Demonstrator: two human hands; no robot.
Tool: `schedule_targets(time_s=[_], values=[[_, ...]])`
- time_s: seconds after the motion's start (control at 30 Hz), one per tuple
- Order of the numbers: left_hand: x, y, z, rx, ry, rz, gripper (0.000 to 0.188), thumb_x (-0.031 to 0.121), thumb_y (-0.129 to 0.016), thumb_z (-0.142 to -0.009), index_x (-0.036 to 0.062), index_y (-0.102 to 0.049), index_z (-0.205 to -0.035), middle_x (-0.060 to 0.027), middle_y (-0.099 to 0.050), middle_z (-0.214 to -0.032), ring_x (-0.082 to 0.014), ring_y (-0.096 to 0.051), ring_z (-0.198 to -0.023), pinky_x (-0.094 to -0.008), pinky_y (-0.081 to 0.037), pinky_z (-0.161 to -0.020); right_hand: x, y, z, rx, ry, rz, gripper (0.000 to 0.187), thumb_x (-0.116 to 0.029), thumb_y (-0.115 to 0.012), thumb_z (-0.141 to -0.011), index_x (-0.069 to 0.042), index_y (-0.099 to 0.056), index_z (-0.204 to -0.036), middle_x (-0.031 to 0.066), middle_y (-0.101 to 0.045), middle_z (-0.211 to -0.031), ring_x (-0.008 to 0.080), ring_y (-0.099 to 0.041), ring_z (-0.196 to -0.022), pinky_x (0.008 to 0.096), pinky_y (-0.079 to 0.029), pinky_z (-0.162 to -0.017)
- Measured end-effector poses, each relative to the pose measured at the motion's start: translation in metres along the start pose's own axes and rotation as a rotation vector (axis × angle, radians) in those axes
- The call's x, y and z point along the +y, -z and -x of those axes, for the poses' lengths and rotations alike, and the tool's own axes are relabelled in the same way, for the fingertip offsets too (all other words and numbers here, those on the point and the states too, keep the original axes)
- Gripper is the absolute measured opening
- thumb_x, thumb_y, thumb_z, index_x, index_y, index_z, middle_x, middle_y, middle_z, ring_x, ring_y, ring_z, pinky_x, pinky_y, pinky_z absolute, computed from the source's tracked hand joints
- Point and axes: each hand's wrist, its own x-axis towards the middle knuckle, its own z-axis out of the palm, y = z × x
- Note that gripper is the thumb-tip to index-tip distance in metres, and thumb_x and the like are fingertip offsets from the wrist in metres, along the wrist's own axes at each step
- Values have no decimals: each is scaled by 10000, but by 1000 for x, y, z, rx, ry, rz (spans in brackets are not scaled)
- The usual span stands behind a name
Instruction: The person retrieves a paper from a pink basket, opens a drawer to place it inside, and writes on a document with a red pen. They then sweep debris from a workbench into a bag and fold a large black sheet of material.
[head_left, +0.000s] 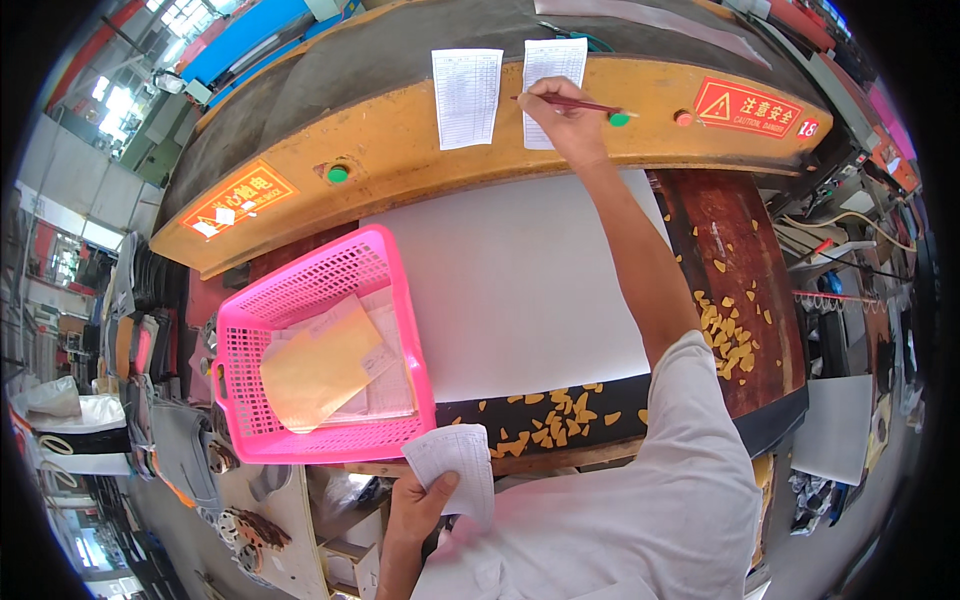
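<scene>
A red pen (590, 105) is sitting pinched in the right hand (565, 118), over a printed slip (553, 60) on the yellow beam (395, 150); another slip (467, 100) is lying on the beam. Below the beam, a white sheet (530, 290) is lying beside a pink basket (409, 330); farther below, the left hand (428, 497) is gripping a paper (452, 458).

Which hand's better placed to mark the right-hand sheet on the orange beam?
Probably the right: the right hand holds a dark red pen at that sheet. The left hand is down near the pink basket, holding another paper.
</scene>
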Motion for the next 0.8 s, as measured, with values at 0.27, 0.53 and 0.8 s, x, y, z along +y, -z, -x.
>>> schedule_targets(time_s=[0.27,0.53,0.8], values=[[11,-13,-9,119,29,-67,251,123,-739,-997,-20,-752,-1204,-30,-758,-1097,-116,-666,-988,-307,-540,-867,70,10,29,167,55,4,145,-38,-794,-893,-37,-713,-1013,33,-726,-1004,122,-677,-957,303,-545,-883],[20,-39,-36,-40,-55,-137,272,144,-750,-992,-7,-748,-1218,-34,-756,-1116,-138,-663,-1031,-322,-530,-915,58,63,15,333,-20,-7,170,-59,-780,-920,0,-691,-1053,40,-732,-970,91,-662,-901,283,-554,-847],[25,-55,-54,-105,12,-177,259,77,-704,-1020,-3,-739,-1264,-50,-765,-1180,-133,-675,-1069,-295,-528,-946,68,71,-4,344,66,21,198,-36,-791,-944,12,-684,-1103,80,-749,-1052,128,-698,-960,288,-577,-901]])
